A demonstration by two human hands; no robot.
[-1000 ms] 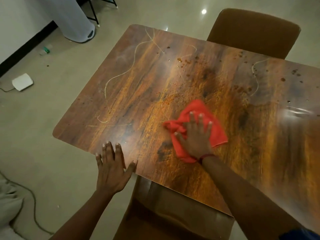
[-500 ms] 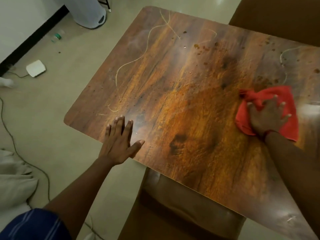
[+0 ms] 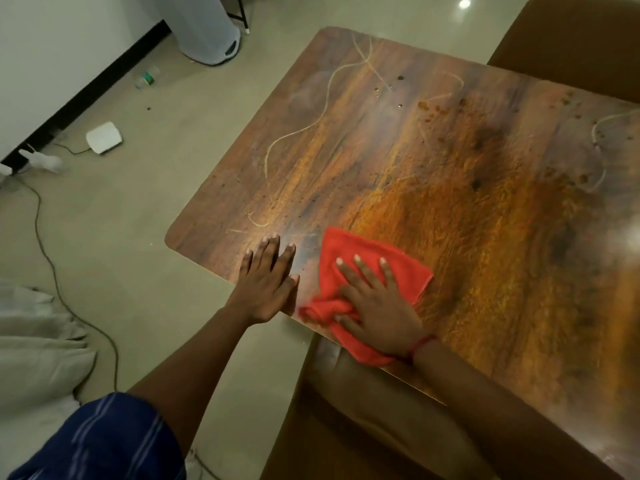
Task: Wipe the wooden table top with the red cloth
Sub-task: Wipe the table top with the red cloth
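Your red cloth (image 3: 412, 277) lies partly spread, partly bunched, on the wooden table top (image 3: 485, 209) right at its near edge, while that glossy brown surface shows pale curling streaks (image 3: 322, 123) and crumbs (image 3: 424, 107) farther off.

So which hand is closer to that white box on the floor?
Left. The left hand lies flat at the table edge nearest the white box; the right hand is farther, on the red cloth.

One table (image 3: 450, 168), one red cloth (image 3: 346, 258), two hands (left hand (image 3: 266, 289), right hand (image 3: 377, 306)), two chairs (near chair (image 3: 363, 427), far chair (image 3: 571, 46)).
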